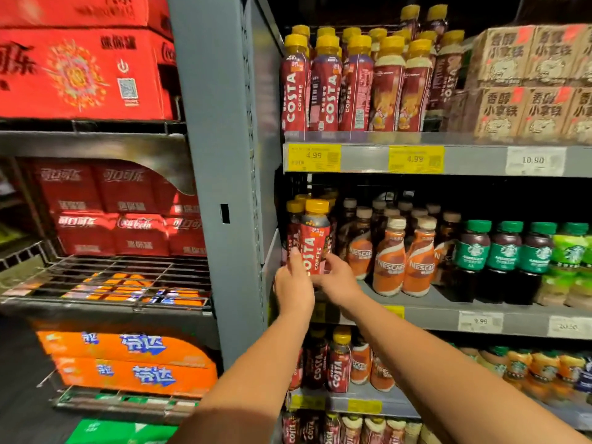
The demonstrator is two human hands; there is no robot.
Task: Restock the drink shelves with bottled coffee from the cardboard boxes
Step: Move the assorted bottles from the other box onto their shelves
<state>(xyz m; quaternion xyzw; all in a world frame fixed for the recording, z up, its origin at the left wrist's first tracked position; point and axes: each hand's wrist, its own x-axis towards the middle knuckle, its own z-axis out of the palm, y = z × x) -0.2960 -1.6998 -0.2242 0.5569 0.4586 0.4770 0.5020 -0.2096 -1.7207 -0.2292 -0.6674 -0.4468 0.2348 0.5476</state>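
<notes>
A red Costa coffee bottle (315,239) with a yellow cap stands upright at the left front of the middle shelf (426,317). Both hands grip its lower half: my left hand (294,285) on its left side, my right hand (337,280) on its right. More Costa bottles (294,219) stand just behind it. The shelf above holds a full row of Costa bottles (323,81). No cardboard box of coffee is in view.
Orange Nescafe bottles (403,261) and green-capped Starbucks bottles (506,254) fill the middle shelf to the right. A grey upright post (221,187) borders the shelf on the left. Beyond it, red cola cases (86,72) and orange soda cases (134,363) sit on racks. Brown carton packs (525,81) stand top right.
</notes>
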